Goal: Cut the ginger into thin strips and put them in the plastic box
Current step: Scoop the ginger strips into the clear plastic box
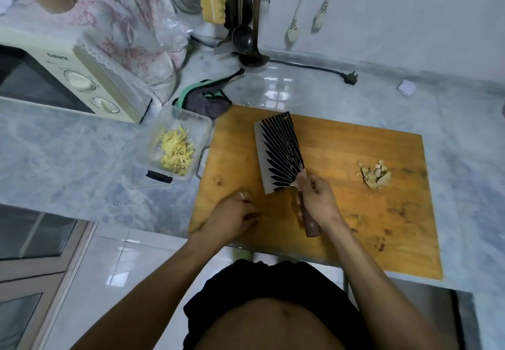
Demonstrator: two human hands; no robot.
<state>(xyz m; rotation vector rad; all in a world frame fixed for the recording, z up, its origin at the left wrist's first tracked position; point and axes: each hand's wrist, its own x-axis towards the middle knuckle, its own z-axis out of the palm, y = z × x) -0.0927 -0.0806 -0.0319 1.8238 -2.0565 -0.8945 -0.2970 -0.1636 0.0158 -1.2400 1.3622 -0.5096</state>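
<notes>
On a wooden cutting board (pixel 341 158), the right hand (pixel 318 199) grips a cleaver (pixel 278 152); the left hand (pixel 232 218) rests loosely curled, holding nothing.

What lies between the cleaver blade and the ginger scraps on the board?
Head view: only bare cutting board lies between the cleaver and the ginger scraps.

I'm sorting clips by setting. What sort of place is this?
Most likely a home kitchen: a microwave stands on a marble-look counter, ladles hang at the wall, and a cleaver lies on a wooden cutting board.
</notes>
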